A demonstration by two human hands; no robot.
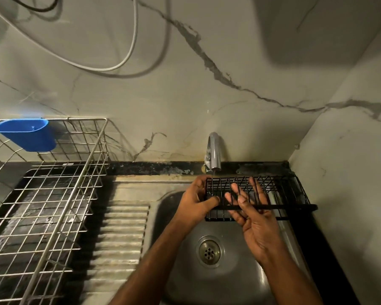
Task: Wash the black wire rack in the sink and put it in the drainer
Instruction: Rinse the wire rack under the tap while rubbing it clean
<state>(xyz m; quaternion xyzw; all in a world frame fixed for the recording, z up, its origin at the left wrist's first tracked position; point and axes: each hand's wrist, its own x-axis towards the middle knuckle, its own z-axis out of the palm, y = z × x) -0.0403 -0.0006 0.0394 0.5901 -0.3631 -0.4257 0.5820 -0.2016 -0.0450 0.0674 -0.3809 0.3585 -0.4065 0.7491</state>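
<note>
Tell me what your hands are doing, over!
Left hand grips rack over sink. Right hand open, fingers on wires. Drainer left, nothing blocking.

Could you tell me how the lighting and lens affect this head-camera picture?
Head view: dim, warm light; wide-angle bending bows the drainer and wall edges; a glare patch sits by the blue cup; the black wire rack blends into the dark counter; both hands stay reasonably sharp.

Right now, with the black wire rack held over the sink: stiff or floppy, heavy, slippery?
Probably stiff: the black wire rack keeps its grid shape though the left hand grips only one end. Likely light for its size, being thin open wire. Possibly slippery, since it sits under the tap; the right hand lies open-fingered against it.
</note>
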